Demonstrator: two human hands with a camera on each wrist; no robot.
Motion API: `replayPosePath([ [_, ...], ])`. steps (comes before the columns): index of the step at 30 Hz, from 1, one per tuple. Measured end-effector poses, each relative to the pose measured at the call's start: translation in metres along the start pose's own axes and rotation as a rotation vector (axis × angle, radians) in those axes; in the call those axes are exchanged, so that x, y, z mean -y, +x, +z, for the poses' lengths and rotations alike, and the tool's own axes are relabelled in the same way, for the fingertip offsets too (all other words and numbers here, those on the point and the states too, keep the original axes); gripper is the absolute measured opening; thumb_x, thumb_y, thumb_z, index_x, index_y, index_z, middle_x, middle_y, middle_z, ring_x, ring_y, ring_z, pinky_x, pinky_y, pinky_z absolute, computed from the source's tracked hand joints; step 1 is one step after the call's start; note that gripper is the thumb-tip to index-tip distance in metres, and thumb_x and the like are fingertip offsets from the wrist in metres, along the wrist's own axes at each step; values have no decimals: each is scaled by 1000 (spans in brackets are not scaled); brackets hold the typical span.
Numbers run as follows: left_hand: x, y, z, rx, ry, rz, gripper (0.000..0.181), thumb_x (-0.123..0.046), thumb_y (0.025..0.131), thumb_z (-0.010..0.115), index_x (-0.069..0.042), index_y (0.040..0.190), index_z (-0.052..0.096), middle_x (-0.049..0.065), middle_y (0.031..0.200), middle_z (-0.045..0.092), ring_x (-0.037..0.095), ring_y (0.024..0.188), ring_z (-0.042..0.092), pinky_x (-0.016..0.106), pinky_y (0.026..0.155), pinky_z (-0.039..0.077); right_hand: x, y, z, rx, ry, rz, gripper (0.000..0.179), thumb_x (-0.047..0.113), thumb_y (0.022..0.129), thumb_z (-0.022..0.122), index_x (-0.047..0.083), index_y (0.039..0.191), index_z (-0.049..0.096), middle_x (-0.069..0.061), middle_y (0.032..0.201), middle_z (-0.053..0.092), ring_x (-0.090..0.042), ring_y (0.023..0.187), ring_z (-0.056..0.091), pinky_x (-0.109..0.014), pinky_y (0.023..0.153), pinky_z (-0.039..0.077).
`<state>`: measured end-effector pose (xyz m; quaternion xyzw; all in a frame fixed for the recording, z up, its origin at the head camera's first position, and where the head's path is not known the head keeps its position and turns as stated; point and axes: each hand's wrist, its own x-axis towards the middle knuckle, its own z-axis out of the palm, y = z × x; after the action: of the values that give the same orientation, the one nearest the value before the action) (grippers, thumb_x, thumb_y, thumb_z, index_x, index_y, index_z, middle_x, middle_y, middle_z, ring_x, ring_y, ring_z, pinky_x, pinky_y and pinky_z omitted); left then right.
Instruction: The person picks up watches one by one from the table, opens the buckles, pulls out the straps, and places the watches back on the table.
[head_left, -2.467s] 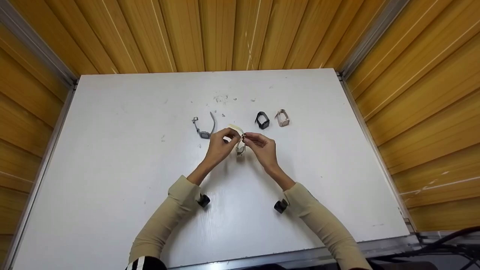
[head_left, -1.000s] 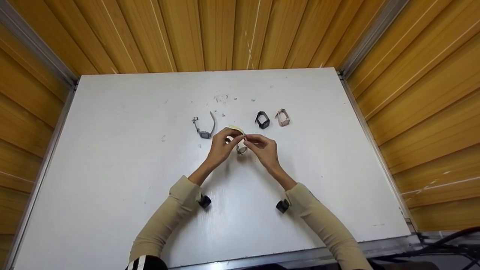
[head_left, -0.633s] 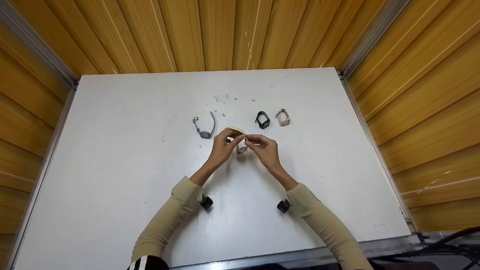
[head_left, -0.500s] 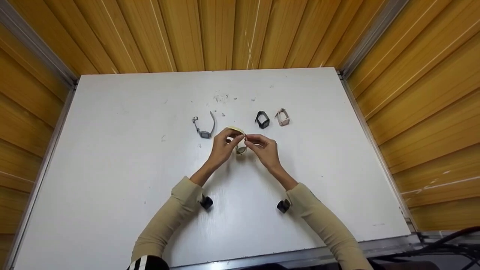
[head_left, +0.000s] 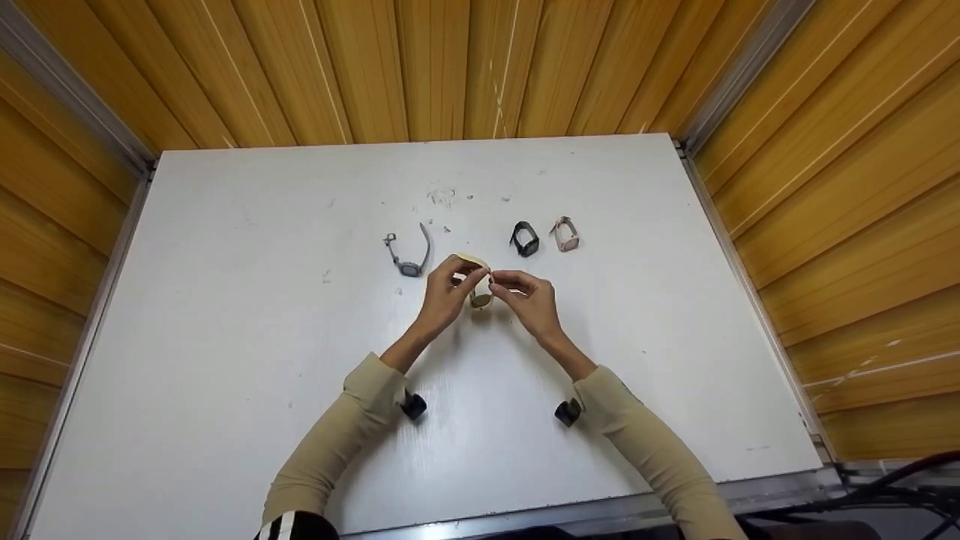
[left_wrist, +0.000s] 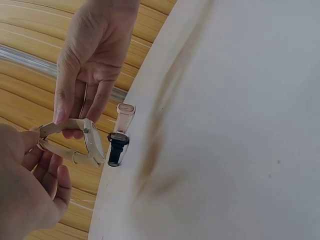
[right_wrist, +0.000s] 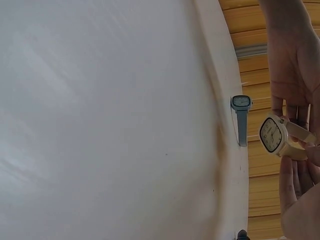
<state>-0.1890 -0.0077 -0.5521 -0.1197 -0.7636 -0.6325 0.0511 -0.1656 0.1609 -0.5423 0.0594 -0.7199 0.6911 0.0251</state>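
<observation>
Both hands hold a cream wristwatch (head_left: pixel 481 301) above the table's middle, its case hanging below the fingertips and its strap bent into a loop. My left hand (head_left: pixel 444 292) pinches the strap between thumb and fingers, and a pale strap end shows beyond its fingers. Close by on the right, my right hand (head_left: pixel 529 298) pinches the strap from the other side. In the right wrist view the square-shaped watch dial (right_wrist: pixel 271 135) faces outward. The fingertips hide most of the spot where the strap ends meet, so whether it is buckled cannot be told.
On the white table (head_left: pixel 225 315) a grey watch (head_left: pixel 409 269) lies with its strap spread, left of the hands. A black watch (head_left: pixel 528 244) and a pink watch (head_left: pixel 568 238) stand looped at the back right. Wood-panelled walls (head_left: pixel 435 67) border the table.
The hands have drawn slightly closer together on the strap, their fingertips now nearly touching. The hanging watch case has turned a little. The other watches have stayed put.
</observation>
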Motion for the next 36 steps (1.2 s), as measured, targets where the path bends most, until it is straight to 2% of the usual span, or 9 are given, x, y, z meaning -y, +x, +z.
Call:
replayPosePath([
  [7,0,0,-2,-4,-26,-46,16,-17,99,68,-3,105,72,14,107,70,20,96,67,21,77,55,-18,5,-3,4,-36,2,23,-7,88,74,-13,110,72,-30,111,73,-10,91,73,-20,84,60],
  [11,-2,0,-2,-15,-24,-61,16,-18,99,68,-4,105,73,13,107,71,17,95,66,25,82,54,-19,5,-3,15,-32,-12,23,-3,88,76,-10,110,73,-27,108,74,-12,91,74,-22,83,61],
  [15,-2,1,-3,-19,-33,-78,18,-18,99,68,-3,107,74,13,108,71,11,93,62,29,87,53,-19,5,-2,20,-32,-22,23,-1,89,76,-9,110,73,-26,107,75,-9,90,74,-23,83,61],
  [22,-1,-1,-1,-29,-57,-100,17,-18,98,69,-3,106,74,13,107,72,14,91,64,22,78,52,-21,3,0,6,-28,20,25,-1,89,76,-9,111,72,-25,107,75,-12,89,74,-22,81,61],
  [27,-1,-3,0,1,-37,-61,17,-19,98,70,-5,105,75,12,107,73,14,93,65,22,77,53,-18,2,0,-1,-18,47,25,-1,93,71,-10,116,70,-29,109,73,-11,86,73,-25,81,62],
  [30,0,-4,-1,18,-11,-18,16,-17,97,71,-5,107,76,12,107,73,16,95,66,24,81,53,-6,1,1,-11,6,36,24,-4,94,68,-13,117,69,-31,112,72,-13,90,74,-29,83,63],
  [34,2,-4,-2,43,-5,9,19,-17,96,72,-5,111,76,12,109,73,18,98,66,27,83,56,14,-2,3,-7,13,-5,23,-4,96,66,-15,116,68,-25,111,74,-14,94,74,-32,84,63],
  [36,2,-4,-3,52,-4,15,20,-18,96,72,-6,112,76,11,110,72,18,98,66,26,83,56,14,-1,3,-7,13,-10,23,-4,95,66,-15,115,69,-23,110,74,-15,94,75,-33,84,63],
])
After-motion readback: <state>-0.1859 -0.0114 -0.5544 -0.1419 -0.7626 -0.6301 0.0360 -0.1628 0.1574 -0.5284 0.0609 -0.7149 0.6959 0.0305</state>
